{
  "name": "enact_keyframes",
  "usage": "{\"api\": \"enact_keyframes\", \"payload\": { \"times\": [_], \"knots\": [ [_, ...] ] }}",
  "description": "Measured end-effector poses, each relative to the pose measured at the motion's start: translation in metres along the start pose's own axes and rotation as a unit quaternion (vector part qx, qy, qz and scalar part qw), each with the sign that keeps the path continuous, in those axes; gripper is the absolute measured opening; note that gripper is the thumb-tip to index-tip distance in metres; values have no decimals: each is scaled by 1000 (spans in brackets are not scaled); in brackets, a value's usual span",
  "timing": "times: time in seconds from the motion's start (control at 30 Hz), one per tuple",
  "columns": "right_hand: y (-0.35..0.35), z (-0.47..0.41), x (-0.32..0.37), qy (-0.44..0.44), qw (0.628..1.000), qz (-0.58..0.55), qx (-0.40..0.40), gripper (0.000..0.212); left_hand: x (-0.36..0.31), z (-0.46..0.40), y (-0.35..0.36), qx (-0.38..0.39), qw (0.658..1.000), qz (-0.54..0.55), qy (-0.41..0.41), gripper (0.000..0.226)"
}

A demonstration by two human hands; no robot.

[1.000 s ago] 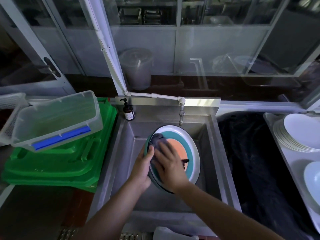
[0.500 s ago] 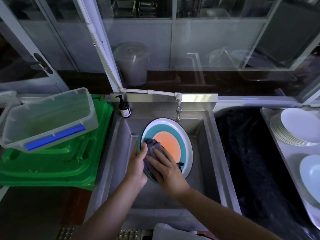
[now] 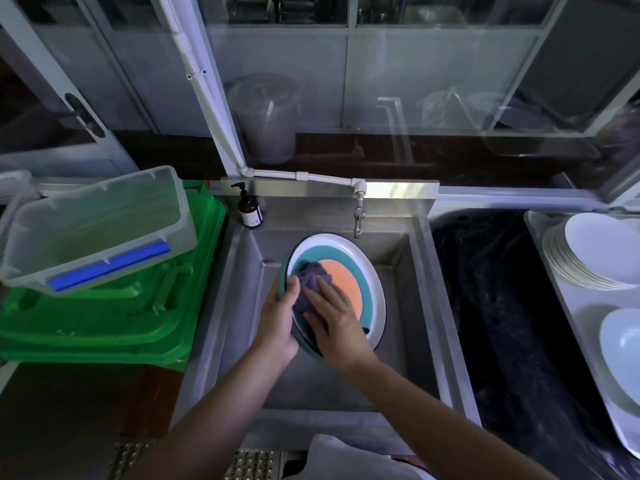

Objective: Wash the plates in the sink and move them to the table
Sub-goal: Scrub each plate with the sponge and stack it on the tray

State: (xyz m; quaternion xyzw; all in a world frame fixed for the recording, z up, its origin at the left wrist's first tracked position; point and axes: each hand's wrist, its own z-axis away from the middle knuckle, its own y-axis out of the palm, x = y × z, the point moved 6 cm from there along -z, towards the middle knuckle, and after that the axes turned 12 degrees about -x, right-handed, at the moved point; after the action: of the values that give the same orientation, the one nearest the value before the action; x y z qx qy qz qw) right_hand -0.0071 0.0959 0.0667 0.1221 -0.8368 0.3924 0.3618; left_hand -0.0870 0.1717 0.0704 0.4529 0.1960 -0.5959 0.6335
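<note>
Since earlier: cloth point(image 3: 311, 285) has slid up to the plate's upper left.
Left hand point(image 3: 278, 315): fingers curled round the left rim of the plate point(image 3: 346, 292), held tilted over the sink point(image 3: 408, 306).
Right hand point(image 3: 334, 322): flat fingers pressing the cloth.
Risk: a wet rim could slip and knock the steel.
Surroundings: green crates point(image 3: 104, 320) left, white plates point(image 3: 588, 258) on the table point(image 3: 571, 306) right.
</note>
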Motion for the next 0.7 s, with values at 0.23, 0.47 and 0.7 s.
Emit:
{"api": "enact_keyframes", "payload": {
  "times": [0.23,0.47,0.7],
  "knots": [
    [-19,1,11,-102,986,-20,129,20,8,-26,-14,-79,994,53,-59,82],
    [-34,14,-24,-28,967,101,234,38,0,-31,-19,-125,991,37,-13,66],
    [-16,17,17,-47,969,155,185,77,7,-32,-15,-134,988,55,-58,48]
  ]
}}
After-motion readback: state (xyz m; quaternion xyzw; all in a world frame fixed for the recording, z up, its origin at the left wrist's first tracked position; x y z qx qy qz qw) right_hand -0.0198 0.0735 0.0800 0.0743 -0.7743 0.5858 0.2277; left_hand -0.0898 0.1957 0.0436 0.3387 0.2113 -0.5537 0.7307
